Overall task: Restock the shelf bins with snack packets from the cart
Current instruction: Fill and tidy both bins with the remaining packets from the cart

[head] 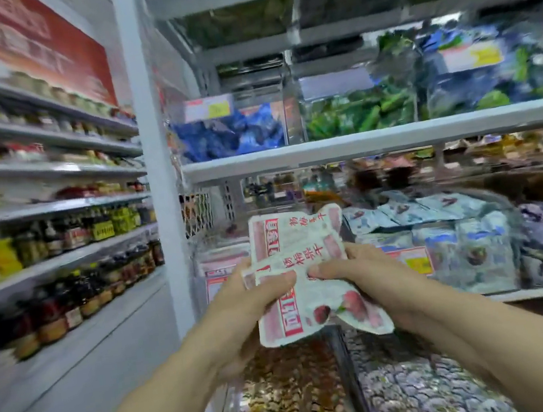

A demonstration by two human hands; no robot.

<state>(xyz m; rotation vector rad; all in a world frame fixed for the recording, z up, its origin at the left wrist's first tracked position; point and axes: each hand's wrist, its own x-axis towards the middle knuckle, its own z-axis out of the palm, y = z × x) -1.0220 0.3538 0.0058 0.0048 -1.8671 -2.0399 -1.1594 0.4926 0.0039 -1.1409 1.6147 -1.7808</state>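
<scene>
While both hands meet at the lower centre of the frame, the left hand (pixel 241 304) and right hand (pixel 362 273) each pinch the fanned red-and-white snack packets (pixel 299 254), thumbs clamped on top. The step looks like bringing them up to the shelf. Next they need lowering into the clear bin (pixel 222 259) just behind, centre left, which seems to hold matching packets. Farther right lie pale blue packets (pixel 437 215). The cart is out of view, blur smears the labels, and I cannot tell how many packets are held.
</scene>
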